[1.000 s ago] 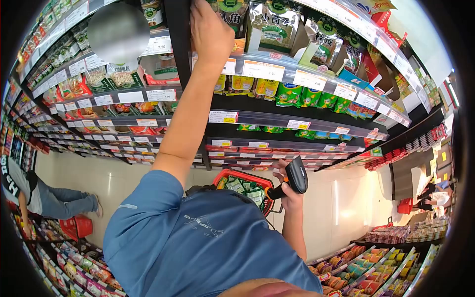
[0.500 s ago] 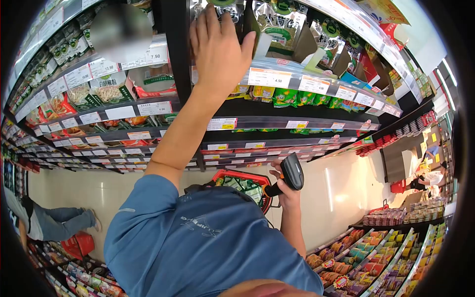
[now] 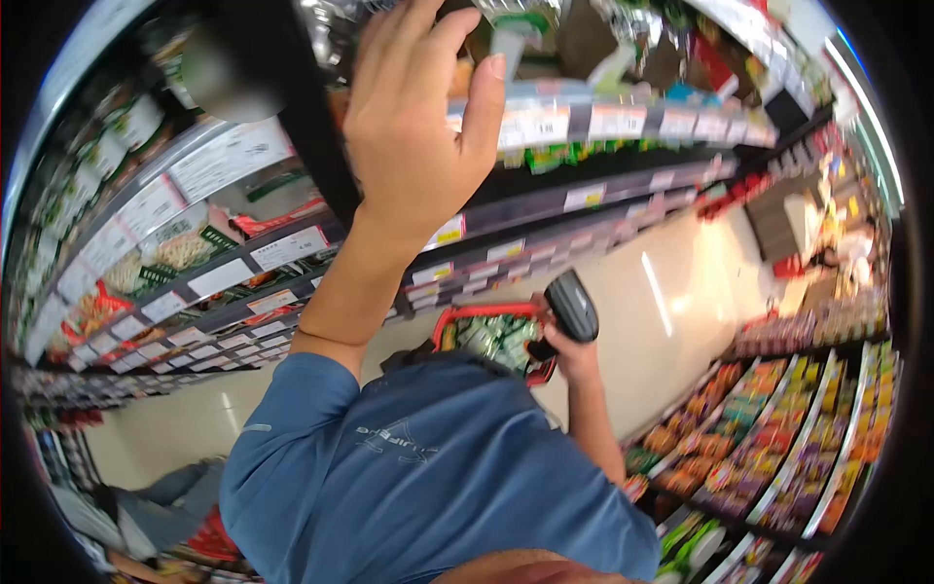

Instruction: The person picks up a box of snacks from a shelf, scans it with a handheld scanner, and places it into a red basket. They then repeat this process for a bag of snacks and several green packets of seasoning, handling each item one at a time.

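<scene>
My left hand (image 3: 413, 136) is raised in front of the upper shelf, with thumb and fingers stretched apart. Silvery packets (image 3: 331, 39) lie behind its fingertips; whether they touch is too blurred to tell. My right hand (image 3: 576, 355) is wrapped round a black handheld barcode scanner (image 3: 572, 304), low at my right side. Beside the scanner, in front of my body, a red shopping basket (image 3: 446, 319) contains several green and white packets (image 3: 501, 341).
Shelves with price labels (image 3: 618, 121) run across the front and left. Snack racks (image 3: 749, 438) stand at lower right, along the pale aisle floor (image 3: 652, 321). A person in grey trousers (image 3: 175, 501) is at lower left, near something red (image 3: 216, 537).
The view has tilted and blurred. My left hand appears larger and lower against the shelf, its fingers still spread. The scanner stays in my right hand.
</scene>
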